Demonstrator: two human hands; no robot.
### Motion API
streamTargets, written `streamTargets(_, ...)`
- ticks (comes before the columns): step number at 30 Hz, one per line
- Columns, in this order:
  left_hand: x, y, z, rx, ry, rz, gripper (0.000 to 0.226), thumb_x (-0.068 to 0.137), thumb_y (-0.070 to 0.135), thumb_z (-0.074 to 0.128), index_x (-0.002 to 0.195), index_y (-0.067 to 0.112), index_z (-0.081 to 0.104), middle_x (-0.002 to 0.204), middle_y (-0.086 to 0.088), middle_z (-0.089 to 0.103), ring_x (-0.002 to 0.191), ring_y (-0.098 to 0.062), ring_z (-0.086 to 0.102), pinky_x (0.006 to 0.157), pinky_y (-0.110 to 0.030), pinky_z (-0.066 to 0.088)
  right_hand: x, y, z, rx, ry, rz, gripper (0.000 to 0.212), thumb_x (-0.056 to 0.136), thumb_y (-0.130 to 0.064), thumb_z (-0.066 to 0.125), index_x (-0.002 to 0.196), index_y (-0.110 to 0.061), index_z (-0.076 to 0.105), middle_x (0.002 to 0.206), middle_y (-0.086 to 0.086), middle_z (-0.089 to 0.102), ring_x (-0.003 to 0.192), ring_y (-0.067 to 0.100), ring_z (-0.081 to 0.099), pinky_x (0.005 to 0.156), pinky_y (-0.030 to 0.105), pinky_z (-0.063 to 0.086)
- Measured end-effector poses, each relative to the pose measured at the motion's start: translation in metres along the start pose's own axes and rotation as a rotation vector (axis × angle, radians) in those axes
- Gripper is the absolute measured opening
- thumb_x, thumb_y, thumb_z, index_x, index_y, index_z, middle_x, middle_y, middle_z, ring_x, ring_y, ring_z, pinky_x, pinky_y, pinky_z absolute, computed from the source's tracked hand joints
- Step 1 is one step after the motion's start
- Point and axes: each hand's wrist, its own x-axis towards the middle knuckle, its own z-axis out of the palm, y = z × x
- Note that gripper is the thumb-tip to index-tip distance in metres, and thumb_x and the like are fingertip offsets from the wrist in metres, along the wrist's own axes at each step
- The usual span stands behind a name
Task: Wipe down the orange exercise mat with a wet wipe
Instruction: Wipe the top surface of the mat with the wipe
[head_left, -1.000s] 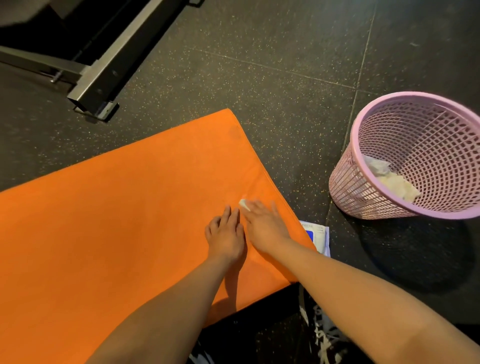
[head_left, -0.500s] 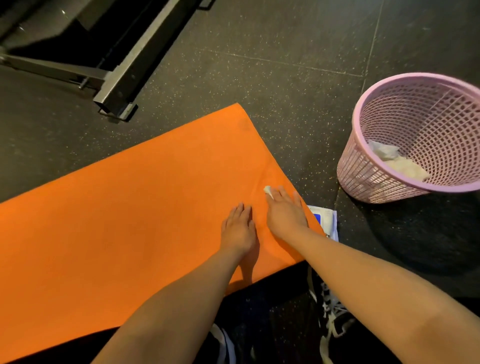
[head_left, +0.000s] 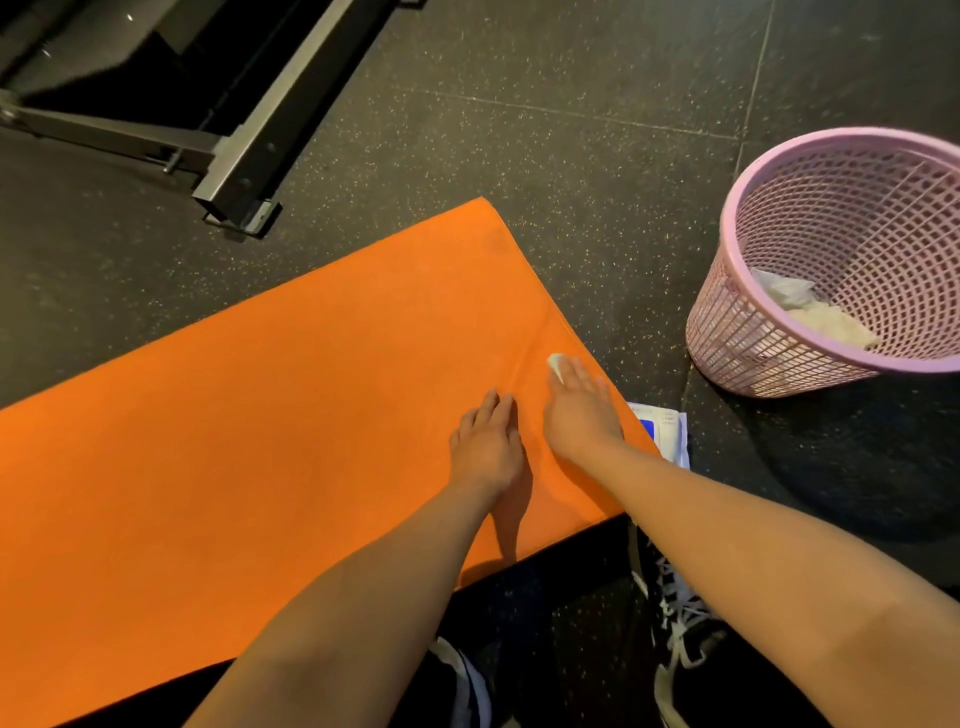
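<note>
Right hand (head_left: 579, 410): palm down, fingers straight and close together, pressing the wipe (head_left: 557, 364) onto the mat (head_left: 260, 415). I can see only a small white edge of the wipe past the fingertips; the rest is under the hand. The contact spot is close to the mat's right edge, toward its near right corner.

Left hand (head_left: 485, 447): flat on the mat, fingers straight, holding nothing. It lies just left of the right hand, with a narrow strip of mat between them. A faint crease in the mat runs up from that strip.

Mat: orange, flat on the dark speckled floor (head_left: 571, 156).

At the mat's right edge: a white and blue packet (head_left: 667, 431). I cannot tell whether it touches the mat or tucks under it.

Right of the mat, well apart: a pink basket (head_left: 727, 332) with crumpled white tissue (head_left: 821, 317) inside.

Beyond the mat's far edge: the foot of a grey metal frame (head_left: 244, 176) on the floor.

Near side of the mat: a black shoe (head_left: 680, 623) with white laces.
</note>
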Motion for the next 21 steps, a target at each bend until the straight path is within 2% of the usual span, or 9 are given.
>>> streamTargets(4, 0.015, -0.003, -0.006, -0.006, 0.022, -0.029, 0.054, 0.106, 0.033, 0.033, 0.159, 0.033, 0.021, 0.168, 0.006, 0.011, 0.141, -0.031, 0.026, 0.108, -0.048, 0.026, 0.006, -0.017, 0.012, 0.018, -0.034, -0.234, 0.057, 0.108, -0.024, 0.03, 0.162, -0.022, 0.013, 0.17, -0.002, 0.0, 0.157, 0.019, -0.002, 0.124, 0.045, -0.002)
streamTargets(6, 0.024, -0.005, -0.006, -0.004, 0.035, -0.047, 0.053, 0.106, 0.035, 0.032, 0.158, 0.036, 0.021, 0.168, 0.007, 0.011, 0.138, -0.03, 0.029, 0.106, -0.048, 0.025, 0.015, -0.015, 0.011, 0.0, -0.036, -0.283, 0.054, 0.109, -0.029, 0.026, 0.162, -0.024, 0.013, 0.17, -0.004, 0.002, 0.156, 0.017, -0.004, 0.125, 0.046, -0.003)
streamTargets(8, 0.033, -0.006, -0.006, 0.013, 0.029, -0.056, 0.053, 0.106, 0.036, 0.031, 0.158, 0.037, 0.02, 0.168, 0.009, 0.01, 0.135, -0.029, 0.028, 0.105, -0.046, 0.023, 0.029, -0.012, 0.006, -0.026, -0.023, -0.214, 0.055, 0.11, -0.033, 0.022, 0.163, -0.024, 0.01, 0.17, -0.005, -0.001, 0.156, 0.016, -0.007, 0.125, 0.046, -0.005)
streamTargets(11, 0.047, -0.005, -0.006, 0.033, 0.036, -0.059, 0.054, 0.105, 0.035, 0.032, 0.158, 0.036, 0.02, 0.168, 0.009, 0.009, 0.133, -0.029, 0.027, 0.106, -0.046, 0.021, 0.052, -0.015, 0.0, -0.009, 0.01, -0.009, 0.056, 0.11, -0.034, 0.019, 0.162, -0.021, 0.005, 0.17, -0.003, -0.008, 0.155, 0.016, -0.012, 0.125, 0.047, -0.005)
streamTargets(12, 0.051, -0.005, -0.005, 0.028, 0.048, -0.06, 0.053, 0.105, 0.035, 0.032, 0.157, 0.036, 0.022, 0.168, 0.008, 0.009, 0.134, -0.029, 0.026, 0.106, -0.046, 0.021, 0.058, -0.022, 0.001, 0.002, -0.002, 0.002, 0.056, 0.11, -0.034, 0.02, 0.162, -0.021, 0.004, 0.17, -0.003, -0.009, 0.155, 0.016, -0.012, 0.125, 0.048, -0.005)
streamTargets(15, 0.063, -0.008, -0.005, 0.002, 0.092, -0.069, 0.052, 0.105, 0.039, 0.029, 0.157, 0.038, 0.024, 0.168, 0.008, 0.01, 0.137, -0.027, 0.023, 0.108, -0.047, 0.019, 0.067, -0.036, 0.006, 0.001, -0.049, -0.15, 0.055, 0.109, -0.031, 0.026, 0.162, -0.021, 0.011, 0.17, -0.002, -0.003, 0.156, 0.017, -0.007, 0.125, 0.05, 0.0)
streamTargets(17, 0.071, -0.011, -0.005, 0.012, 0.1, -0.065, 0.053, 0.104, 0.037, 0.032, 0.156, 0.038, 0.026, 0.167, 0.01, 0.011, 0.14, -0.027, 0.02, 0.109, -0.048, 0.018, 0.078, -0.025, 0.003, -0.047, -0.023, -0.192, 0.054, 0.109, -0.028, 0.026, 0.161, -0.022, 0.015, 0.17, -0.003, 0.001, 0.156, 0.017, -0.004, 0.125, 0.05, 0.0)
streamTargets(21, 0.077, -0.013, -0.004, -0.002, 0.092, -0.077, 0.053, 0.1, 0.037, 0.036, 0.153, 0.039, 0.03, 0.167, 0.011, 0.011, 0.144, -0.026, 0.018, 0.113, -0.053, 0.016, 0.101, 0.002, -0.013, 0.002, 0.034, 0.064, 0.058, 0.108, -0.026, 0.027, 0.163, -0.019, 0.008, 0.17, -0.002, -0.003, 0.156, 0.018, -0.007, 0.125, 0.049, -0.001)
